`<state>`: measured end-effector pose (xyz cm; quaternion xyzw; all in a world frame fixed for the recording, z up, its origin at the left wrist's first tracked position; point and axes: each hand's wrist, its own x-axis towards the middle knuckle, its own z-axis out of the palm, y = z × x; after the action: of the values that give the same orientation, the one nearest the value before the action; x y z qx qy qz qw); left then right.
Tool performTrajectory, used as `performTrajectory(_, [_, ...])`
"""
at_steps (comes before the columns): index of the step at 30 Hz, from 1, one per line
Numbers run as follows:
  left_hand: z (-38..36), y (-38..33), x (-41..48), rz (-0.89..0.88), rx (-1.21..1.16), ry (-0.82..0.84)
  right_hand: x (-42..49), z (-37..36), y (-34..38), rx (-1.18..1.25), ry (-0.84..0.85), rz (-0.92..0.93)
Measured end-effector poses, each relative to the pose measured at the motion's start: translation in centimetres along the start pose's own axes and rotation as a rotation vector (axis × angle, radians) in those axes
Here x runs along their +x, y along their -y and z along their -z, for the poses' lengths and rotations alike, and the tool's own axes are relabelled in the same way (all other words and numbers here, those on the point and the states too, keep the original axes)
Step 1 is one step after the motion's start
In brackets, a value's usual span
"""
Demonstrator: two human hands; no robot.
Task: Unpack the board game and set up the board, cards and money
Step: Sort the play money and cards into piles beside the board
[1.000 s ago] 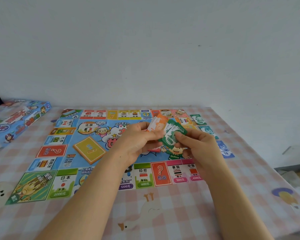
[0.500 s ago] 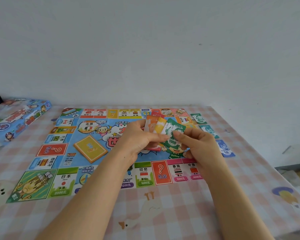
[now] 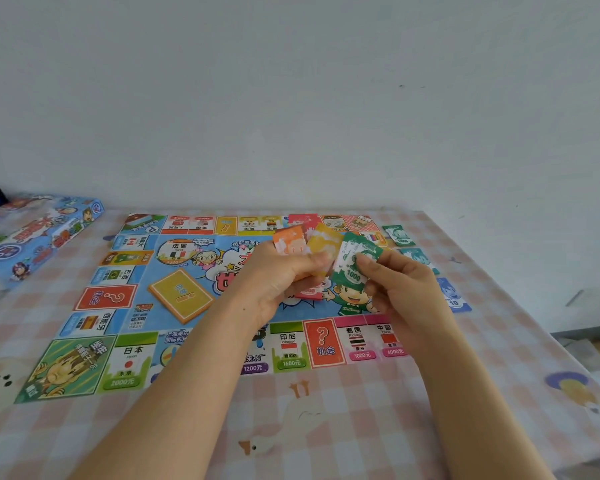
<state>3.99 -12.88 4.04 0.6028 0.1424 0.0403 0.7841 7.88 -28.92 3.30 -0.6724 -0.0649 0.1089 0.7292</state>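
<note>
Over the unfolded board [image 3: 288,348], my left hand [image 3: 278,282] grips a fan of play money, fingers curled round the lower ends of an orange note [image 3: 290,240] and a yellow note [image 3: 324,240], with a red one partly hidden beneath. My right hand [image 3: 406,292] pinches the green 1000 note [image 3: 352,265] between thumb and forefinger at the fan's right edge.

Within the last second the fan has widened: the yellow note, at first covered, now shows in full, and the green note has slid rightward off the stack, though it still overlaps the yellow one.

The board lies flat on the desk [image 3: 361,410], a yellow card deck [image 3: 181,296] resting on its middle. Green notes [image 3: 399,234] and a blue note [image 3: 452,296] sit on the desk just beside the board's right edge. The box [image 3: 32,233] lies well apart at the far left.

I judge the money is being sorted by colour, with the green note probably bound for the green notes. Board and cards look set; the money is partly laid out.
</note>
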Motion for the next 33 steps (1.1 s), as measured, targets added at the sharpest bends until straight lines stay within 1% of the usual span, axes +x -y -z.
performTrajectory(1, [0.1,-0.1,-0.1,-0.004,0.006,0.000,0.0,0.1,0.1,0.051,0.012,-0.015])
performTrajectory(3, [0.1,-0.3,-0.2,-0.034,0.132,0.003,0.0,0.3,0.3,0.218,0.089,-0.058])
performTrajectory(7, [0.1,-0.4,-0.6,-0.118,0.563,-0.012,0.1,0.9,0.3,0.691,0.331,-0.150])
performTrajectory(8, [0.2,-0.4,-0.5,-0.147,0.663,-0.021,0.2,1.0,0.3,0.771,0.392,-0.157])
performTrajectory(10, [0.2,-0.2,-0.3,-0.181,0.878,-0.071,0.4,1.1,0.1,0.838,0.464,-0.153])
performTrajectory(12, [0.2,0.1,-0.2,-0.205,1.067,-0.128,0.4,1.0,0.2,0.812,0.440,-0.156])
performTrajectory(14, [0.1,0.4,-0.1,-0.231,1.181,-0.151,0.3,0.8,0.3,0.747,0.339,-0.158])
performTrajectory(18, [0.0,0.6,-0.3,-0.254,1.335,-0.200,0.1,0.3,0.5,0.511,0.133,-0.088])
performTrajectory(19, [0.0,0.6,-0.4,-0.271,1.391,-0.241,0.1,0.3,0.4,0.437,0.086,-0.062])
performTrajectory(20, [0.1,0.5,-0.4,-0.339,1.405,-0.307,0.0,0.2,0.4,0.357,0.044,-0.033])
performTrajectory(21, [0.0,0.3,-0.4,-0.455,1.333,-0.387,0.0,0.1,0.3,0.278,0.011,-0.004])
performTrajectory(22, [0.0,0.1,-0.5,-0.575,1.176,-0.429,-0.1,0.0,0.3,0.205,-0.012,0.021])
performTrajectory(23, [-0.2,-0.3,-0.8,-0.642,0.988,-0.404,0.0,0.0,0.2,0.143,-0.032,0.040])
performTrajectory(24, [-0.3,-0.5,-0.9,-0.629,0.812,-0.309,0.0,0.0,0.1,0.095,-0.049,0.057])
performTrajectory(25, [-0.6,-0.7,-1.1,-0.554,0.700,-0.175,0.1,0.0,-0.1,0.061,-0.061,0.072])
performTrajectory(26, [-1.0,-0.8,-1.4,-0.474,0.655,-0.052,0.2,0.0,-0.2,0.039,-0.066,0.084])
performTrajectory(27, [-1.2,-0.6,-1.5,-0.425,0.657,0.024,0.2,0.0,-0.3,0.025,-0.063,0.093])
performTrajectory(28, [-1.4,-0.4,-1.3,-0.404,0.666,0.051,0.2,0.0,-0.3,0.014,-0.059,0.104])
performTrajectory(29, [-1.3,-0.2,-1.1,-0.397,0.651,0.040,0.2,-0.1,-0.3,0.004,-0.056,0.111])
performTrajectory(31, [-1.0,-0.2,-0.8,-0.356,0.547,-0.015,0.2,-0.2,-0.3,-0.018,-0.055,0.115])
performTrajectory(33, [-0.8,-0.2,-0.6,-0.301,0.432,-0.029,0.2,-0.3,-0.3,-0.028,-0.063,0.109])
